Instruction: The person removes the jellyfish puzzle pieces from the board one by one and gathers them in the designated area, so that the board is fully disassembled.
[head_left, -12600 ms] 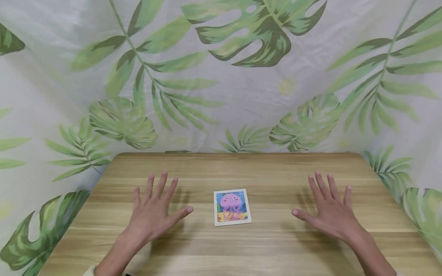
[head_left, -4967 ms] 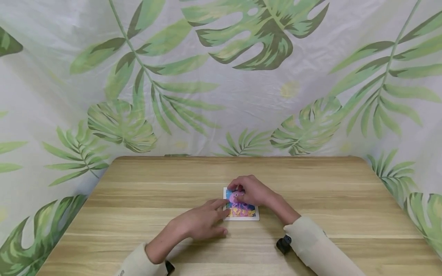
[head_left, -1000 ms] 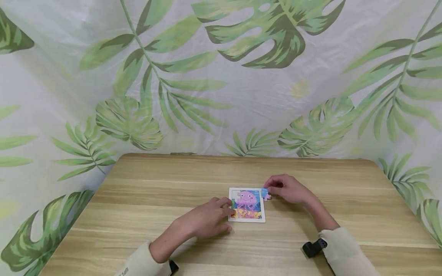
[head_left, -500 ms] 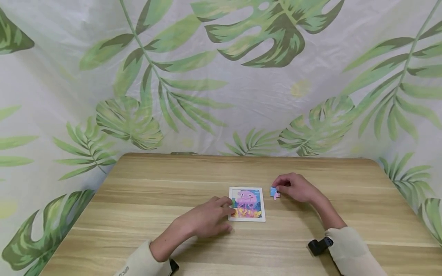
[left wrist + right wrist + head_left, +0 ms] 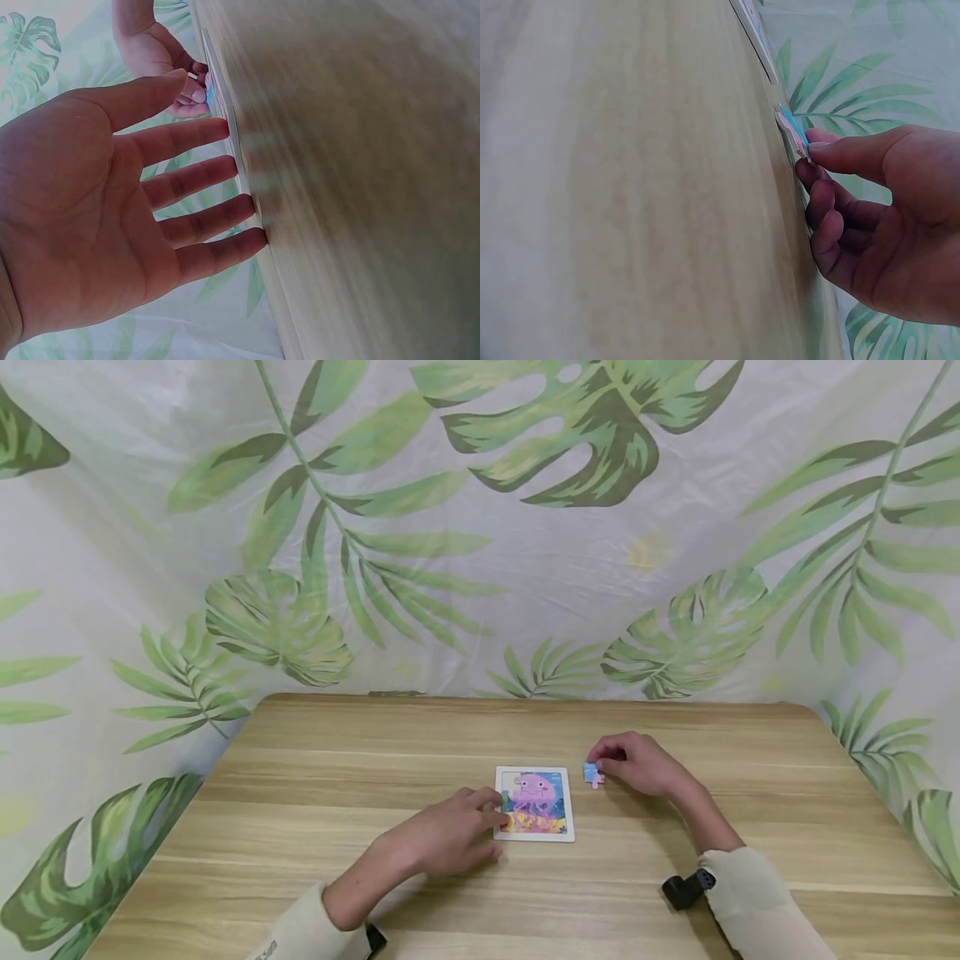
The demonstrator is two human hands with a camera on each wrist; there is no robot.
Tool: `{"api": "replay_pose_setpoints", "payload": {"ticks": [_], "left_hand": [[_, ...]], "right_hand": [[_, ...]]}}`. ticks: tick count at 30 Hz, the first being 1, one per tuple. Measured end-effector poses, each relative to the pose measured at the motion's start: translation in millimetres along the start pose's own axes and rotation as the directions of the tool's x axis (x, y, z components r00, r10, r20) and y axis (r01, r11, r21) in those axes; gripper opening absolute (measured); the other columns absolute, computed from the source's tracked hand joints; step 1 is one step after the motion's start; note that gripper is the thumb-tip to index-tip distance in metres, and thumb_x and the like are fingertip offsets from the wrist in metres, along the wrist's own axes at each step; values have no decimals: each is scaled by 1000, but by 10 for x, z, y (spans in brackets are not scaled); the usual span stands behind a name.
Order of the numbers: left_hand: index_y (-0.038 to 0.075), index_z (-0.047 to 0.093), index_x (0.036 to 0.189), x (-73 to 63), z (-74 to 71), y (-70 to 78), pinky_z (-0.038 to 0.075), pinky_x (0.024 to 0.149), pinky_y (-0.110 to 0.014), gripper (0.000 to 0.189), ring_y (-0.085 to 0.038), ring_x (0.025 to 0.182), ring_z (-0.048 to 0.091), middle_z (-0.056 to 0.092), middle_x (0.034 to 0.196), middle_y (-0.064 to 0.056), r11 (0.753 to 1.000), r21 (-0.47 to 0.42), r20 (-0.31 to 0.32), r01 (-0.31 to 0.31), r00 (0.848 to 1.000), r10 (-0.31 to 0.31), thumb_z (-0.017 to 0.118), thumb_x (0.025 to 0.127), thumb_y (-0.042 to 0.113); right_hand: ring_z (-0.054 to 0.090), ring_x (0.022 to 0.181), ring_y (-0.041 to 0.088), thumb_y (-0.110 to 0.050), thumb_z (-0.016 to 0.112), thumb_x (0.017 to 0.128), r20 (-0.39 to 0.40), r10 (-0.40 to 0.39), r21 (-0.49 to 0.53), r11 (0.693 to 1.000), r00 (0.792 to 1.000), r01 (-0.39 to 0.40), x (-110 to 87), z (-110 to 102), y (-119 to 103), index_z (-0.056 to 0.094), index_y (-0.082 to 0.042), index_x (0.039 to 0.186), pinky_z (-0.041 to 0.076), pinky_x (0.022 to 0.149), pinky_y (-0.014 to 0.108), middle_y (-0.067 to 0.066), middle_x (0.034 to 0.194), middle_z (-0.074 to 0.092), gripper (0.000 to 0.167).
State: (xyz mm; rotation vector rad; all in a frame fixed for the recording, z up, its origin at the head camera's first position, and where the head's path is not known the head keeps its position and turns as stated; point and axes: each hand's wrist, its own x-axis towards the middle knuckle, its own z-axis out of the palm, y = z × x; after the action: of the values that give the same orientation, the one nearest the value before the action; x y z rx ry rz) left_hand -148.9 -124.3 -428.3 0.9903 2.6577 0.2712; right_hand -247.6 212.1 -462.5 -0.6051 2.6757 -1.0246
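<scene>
A square jigsaw puzzle with a pink jellyfish picture and a white frame lies on the wooden table. Its upper-left part shows a pale bare spot. My left hand rests at the puzzle's left side, fingertips on the frame; the left wrist view shows its fingers extended and the thumb raised. To the right of the frame, my right hand pinches a blue and pink puzzle piece between thumb and fingertips. In the right wrist view this puzzle piece is tilted, close over the table, its far part hidden by the fingers.
The wooden table has rounded back corners. Behind it hangs a white cloth printed with green leaves. A small black device is strapped at the right sleeve.
Earlier both hands were spread apart beside a full puzzle. The right hand then reached over it, took out a piece and carried it right, lately shifting slightly back left. The left hand stays at the frame.
</scene>
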Motion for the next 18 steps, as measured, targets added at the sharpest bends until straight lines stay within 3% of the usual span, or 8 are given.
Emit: {"api": "replay_pose_setpoints", "payload": {"ticks": [9,18], "left_hand": [[13,68,146,-1,0,4,50,119,-49,44,-33,144,54,56,156,-9,1000,-21,8,13,1000,-13,68,107,33],[13,67,146,2,-4,8,51,118,-50,46,-33,144,54,57,155,-8,999,-27,5,19,1000,-19,68,106,36]], "right_hand": [[58,87,14,-11,67,105,-6,-6,2,1000,1000,6,8,-12,5,80,-11,107,49,78,28,2,99,77,13],[59,83,14,-2,75,94,24,-39,18,999,999,39,-8,-17,1,77,-4,111,50,74,25,5,98,75,17]]}}
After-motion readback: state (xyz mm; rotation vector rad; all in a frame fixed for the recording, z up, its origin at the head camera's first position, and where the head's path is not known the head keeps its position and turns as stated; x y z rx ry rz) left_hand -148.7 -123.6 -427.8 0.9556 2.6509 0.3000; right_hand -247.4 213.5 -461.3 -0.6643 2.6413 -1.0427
